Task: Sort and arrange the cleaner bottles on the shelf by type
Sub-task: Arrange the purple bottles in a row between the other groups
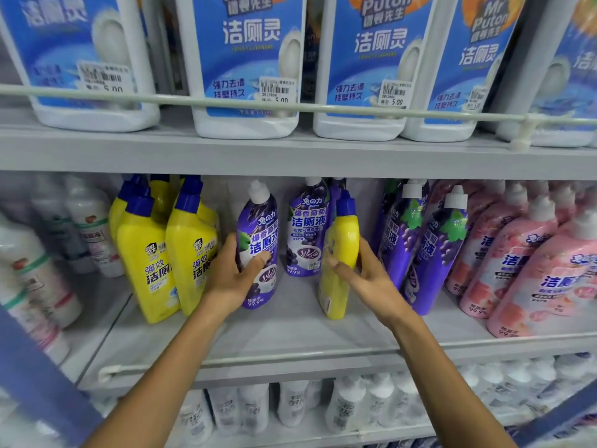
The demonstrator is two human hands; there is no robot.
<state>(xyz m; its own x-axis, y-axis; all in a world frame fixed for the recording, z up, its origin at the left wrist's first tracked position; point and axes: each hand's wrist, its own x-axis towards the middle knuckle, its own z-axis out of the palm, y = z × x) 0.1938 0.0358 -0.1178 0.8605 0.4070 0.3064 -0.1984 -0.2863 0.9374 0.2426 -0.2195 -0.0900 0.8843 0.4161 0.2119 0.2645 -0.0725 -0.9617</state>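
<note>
Midway along the grey shelf [290, 337], hemmed by yellow bottles [145, 257] left, a second purple bottle [307, 227] behind and purple-then-pink rows [426, 247] right, gripping an upright white-capped purple bottle [258, 227] in the left hand [237, 274] and a near-upright blue-capped yellow bottle [340, 240] in the right hand [363, 273].
</note>
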